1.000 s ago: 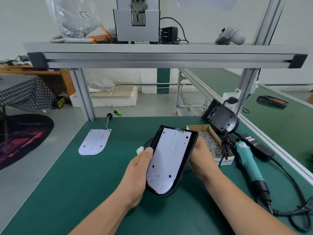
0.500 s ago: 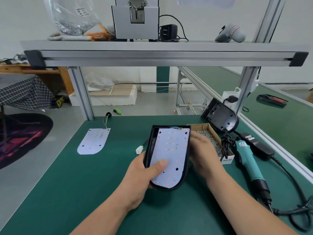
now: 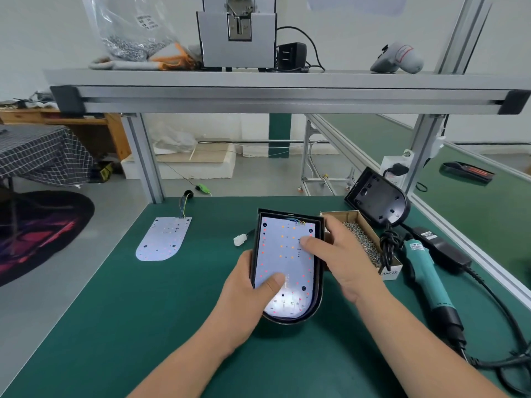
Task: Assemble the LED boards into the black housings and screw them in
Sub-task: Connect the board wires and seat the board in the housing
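My left hand (image 3: 247,294) grips the near-left edge of the housing (image 3: 318,297), thumb flat on the board (image 3: 283,254). My right hand (image 3: 342,259) rests on the right rim, fingers spread, one fingertip pressing the board down. The housing lies on the mat (image 3: 115,326) at centre. The white board, dotted with red and amber LEDs, appears seated inside the black rim, wires at its far edge. No screws are visible in it; I judge fastening is still to do. To the right lie the screw box (image 3: 356,222) and the driver (image 3: 425,271). Farther off, a second board (image 3: 163,239) lies loose at left and an empty housing (image 3: 379,202) leans at right, both unassembled.
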`<move>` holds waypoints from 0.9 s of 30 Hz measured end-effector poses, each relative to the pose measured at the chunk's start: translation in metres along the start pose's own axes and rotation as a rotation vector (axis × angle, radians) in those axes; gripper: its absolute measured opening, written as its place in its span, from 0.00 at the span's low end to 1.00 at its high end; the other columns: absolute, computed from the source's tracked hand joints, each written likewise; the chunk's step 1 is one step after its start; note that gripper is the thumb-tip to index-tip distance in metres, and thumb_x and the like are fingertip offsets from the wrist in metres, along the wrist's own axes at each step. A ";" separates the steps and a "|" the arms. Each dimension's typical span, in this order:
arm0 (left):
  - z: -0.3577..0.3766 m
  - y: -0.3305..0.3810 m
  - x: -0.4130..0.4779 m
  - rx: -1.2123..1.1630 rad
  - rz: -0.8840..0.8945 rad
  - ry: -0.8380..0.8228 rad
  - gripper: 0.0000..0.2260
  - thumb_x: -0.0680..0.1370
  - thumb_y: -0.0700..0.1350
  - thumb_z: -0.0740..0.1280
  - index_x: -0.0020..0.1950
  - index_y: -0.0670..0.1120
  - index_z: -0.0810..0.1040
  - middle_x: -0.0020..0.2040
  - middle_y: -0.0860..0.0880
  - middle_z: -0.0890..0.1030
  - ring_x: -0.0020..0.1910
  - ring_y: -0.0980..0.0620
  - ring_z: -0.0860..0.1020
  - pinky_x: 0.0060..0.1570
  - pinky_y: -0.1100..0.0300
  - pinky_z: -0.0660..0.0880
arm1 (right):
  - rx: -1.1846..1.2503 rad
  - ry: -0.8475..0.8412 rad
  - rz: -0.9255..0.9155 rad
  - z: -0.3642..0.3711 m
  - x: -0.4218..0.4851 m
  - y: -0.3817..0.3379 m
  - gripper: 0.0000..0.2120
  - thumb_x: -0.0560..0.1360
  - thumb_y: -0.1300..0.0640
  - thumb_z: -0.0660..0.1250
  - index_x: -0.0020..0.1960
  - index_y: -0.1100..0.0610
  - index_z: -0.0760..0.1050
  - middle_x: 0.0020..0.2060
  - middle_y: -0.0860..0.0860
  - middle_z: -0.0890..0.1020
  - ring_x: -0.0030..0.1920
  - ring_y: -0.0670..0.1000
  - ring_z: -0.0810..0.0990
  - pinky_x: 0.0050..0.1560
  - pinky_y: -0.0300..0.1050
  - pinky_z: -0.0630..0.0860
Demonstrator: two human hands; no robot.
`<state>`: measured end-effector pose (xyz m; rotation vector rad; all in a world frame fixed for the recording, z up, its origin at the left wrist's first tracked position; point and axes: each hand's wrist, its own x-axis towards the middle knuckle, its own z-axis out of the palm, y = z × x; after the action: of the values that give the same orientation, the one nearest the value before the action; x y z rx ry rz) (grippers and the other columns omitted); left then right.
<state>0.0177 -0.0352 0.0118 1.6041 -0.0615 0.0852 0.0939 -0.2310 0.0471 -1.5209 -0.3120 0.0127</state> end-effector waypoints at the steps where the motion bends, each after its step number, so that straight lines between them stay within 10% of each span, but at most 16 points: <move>1: 0.000 -0.001 0.001 -0.019 -0.006 -0.001 0.20 0.76 0.52 0.73 0.67 0.55 0.76 0.62 0.57 0.86 0.62 0.53 0.84 0.64 0.47 0.79 | -0.011 -0.007 -0.005 0.001 0.000 -0.001 0.13 0.78 0.65 0.73 0.61 0.54 0.80 0.54 0.53 0.88 0.56 0.56 0.86 0.59 0.51 0.82; 6: -0.002 0.002 0.002 -0.107 -0.040 0.049 0.16 0.76 0.60 0.73 0.60 0.56 0.81 0.59 0.50 0.87 0.59 0.45 0.85 0.63 0.38 0.80 | -0.155 -0.053 -0.067 0.001 -0.004 -0.008 0.14 0.77 0.59 0.73 0.61 0.51 0.80 0.53 0.51 0.87 0.55 0.55 0.85 0.59 0.50 0.81; 10: -0.005 0.006 0.005 -0.073 0.008 0.152 0.05 0.78 0.58 0.70 0.53 0.63 0.81 0.56 0.55 0.87 0.56 0.51 0.86 0.56 0.48 0.83 | -0.167 -0.109 -0.069 0.013 -0.009 -0.004 0.11 0.78 0.59 0.73 0.59 0.50 0.80 0.49 0.49 0.87 0.47 0.47 0.83 0.51 0.42 0.80; 14: -0.004 0.010 0.004 -0.064 0.021 0.189 0.05 0.77 0.56 0.70 0.52 0.62 0.83 0.53 0.54 0.88 0.51 0.52 0.87 0.44 0.59 0.84 | -0.173 -0.066 -0.078 0.016 -0.009 -0.003 0.12 0.76 0.51 0.73 0.59 0.51 0.81 0.53 0.49 0.88 0.55 0.55 0.86 0.59 0.56 0.82; 27: -0.007 0.017 0.003 -0.193 -0.020 0.172 0.11 0.77 0.53 0.74 0.59 0.59 0.83 0.59 0.51 0.88 0.59 0.47 0.86 0.58 0.46 0.82 | -0.145 -0.094 -0.143 0.019 -0.011 -0.002 0.09 0.80 0.44 0.68 0.51 0.49 0.82 0.44 0.48 0.85 0.44 0.50 0.80 0.46 0.40 0.78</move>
<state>0.0195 -0.0284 0.0294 1.3988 0.0784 0.1957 0.0794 -0.2150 0.0471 -1.6410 -0.5055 -0.0525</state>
